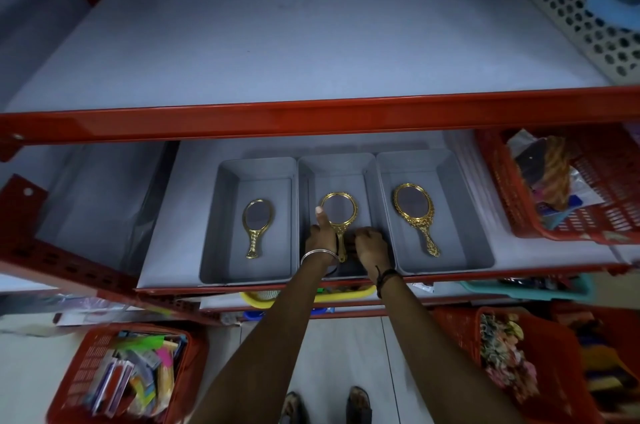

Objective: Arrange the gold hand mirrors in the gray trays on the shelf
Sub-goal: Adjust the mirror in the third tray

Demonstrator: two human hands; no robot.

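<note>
1. Shelf [519, 257] carries 3 gray trays side by side, 1 gold mirror lying flat in each.
2. Middle tray [337, 164] holds the middle mirror [338, 212], handle toward the person.
3. Left hand [322, 236] pinches its handle, thumb on the rim, likely straightening it.
4. Right hand [372, 243] rests curled beside; its grip is unclear.

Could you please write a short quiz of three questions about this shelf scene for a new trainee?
1. True or false: each of the three gray trays holds one gold mirror.
2. Which tray are both hands working in? A left, B middle, C right.
3. Fill in: the basket on the same shelf, right of the trays, is ____ in colour.

Key
1. True: left mirror, middle mirror, right mirror.
2. B: the left hand and right hand are at the middle mirror's handle.
3. Red.
</note>
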